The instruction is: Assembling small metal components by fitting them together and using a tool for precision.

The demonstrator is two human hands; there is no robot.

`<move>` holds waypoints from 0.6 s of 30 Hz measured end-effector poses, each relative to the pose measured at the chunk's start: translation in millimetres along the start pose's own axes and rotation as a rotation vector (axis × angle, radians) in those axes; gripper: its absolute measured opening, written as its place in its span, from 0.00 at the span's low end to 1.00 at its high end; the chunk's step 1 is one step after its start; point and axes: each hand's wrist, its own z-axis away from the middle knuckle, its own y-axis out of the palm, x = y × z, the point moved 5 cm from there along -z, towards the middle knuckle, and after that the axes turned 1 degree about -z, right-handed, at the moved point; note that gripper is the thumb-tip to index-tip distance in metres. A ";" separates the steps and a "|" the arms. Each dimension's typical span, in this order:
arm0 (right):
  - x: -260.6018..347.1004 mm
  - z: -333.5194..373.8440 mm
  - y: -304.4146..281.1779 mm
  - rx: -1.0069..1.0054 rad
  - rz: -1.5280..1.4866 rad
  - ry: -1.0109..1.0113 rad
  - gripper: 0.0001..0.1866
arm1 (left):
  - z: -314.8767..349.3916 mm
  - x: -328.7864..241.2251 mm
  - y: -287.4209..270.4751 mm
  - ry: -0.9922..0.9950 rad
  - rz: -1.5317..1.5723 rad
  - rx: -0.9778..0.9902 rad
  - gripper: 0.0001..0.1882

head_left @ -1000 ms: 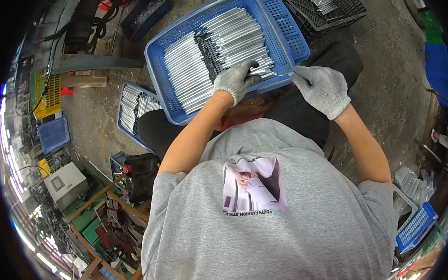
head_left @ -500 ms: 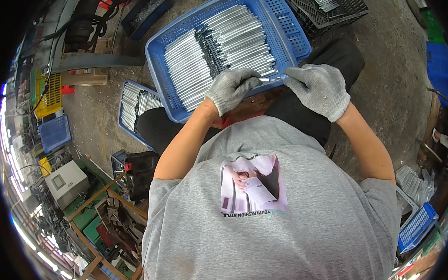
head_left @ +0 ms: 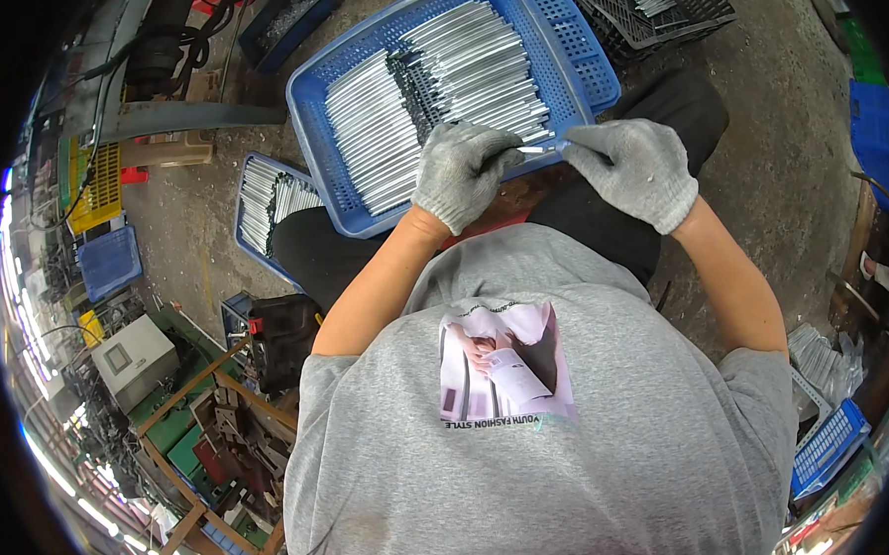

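Observation:
A short length of thin silvery metal rod (head_left: 531, 150) shows between my hands, above the near right edge of the big blue basket. My left hand (head_left: 465, 175), in a grey knit glove, is closed in a pinch on the rod. My right hand (head_left: 638, 173), gloved alike, has its thumb and fingertips pinched at the rod's other end. A tiny bluish bit shows at these fingertips, too small to name. Past my hands, the blue perforated basket (head_left: 307, 135) holds two rows of similar rods (head_left: 480, 73), split by a dark strip.
Left of my knee stands a smaller blue tray (head_left: 247, 230) of rods. Another blue perforated basket (head_left: 594, 68) lies beneath the big one's right side. Beyond it is a black crate (head_left: 691, 24) with rods. A dark blue bin (head_left: 276, 47) stands at the far left.
My left hand has turned slightly and shifted a little right, so its fingers now hide more of the rod. The right hand has barely moved and stays pinched.

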 end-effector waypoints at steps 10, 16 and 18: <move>4.5 -3.0 -1.5 0.109 -0.036 0.032 0.11 | 8.0 6.3 3.8 -0.009 -0.028 -0.011 0.08; 0.1 -3.3 7.0 0.060 0.061 0.074 0.11 | 7.1 7.3 3.5 0.010 -0.001 -0.017 0.09; 3.5 -5.6 3.2 0.159 0.001 0.085 0.11 | 8.6 5.8 2.4 -0.003 -0.006 -0.017 0.09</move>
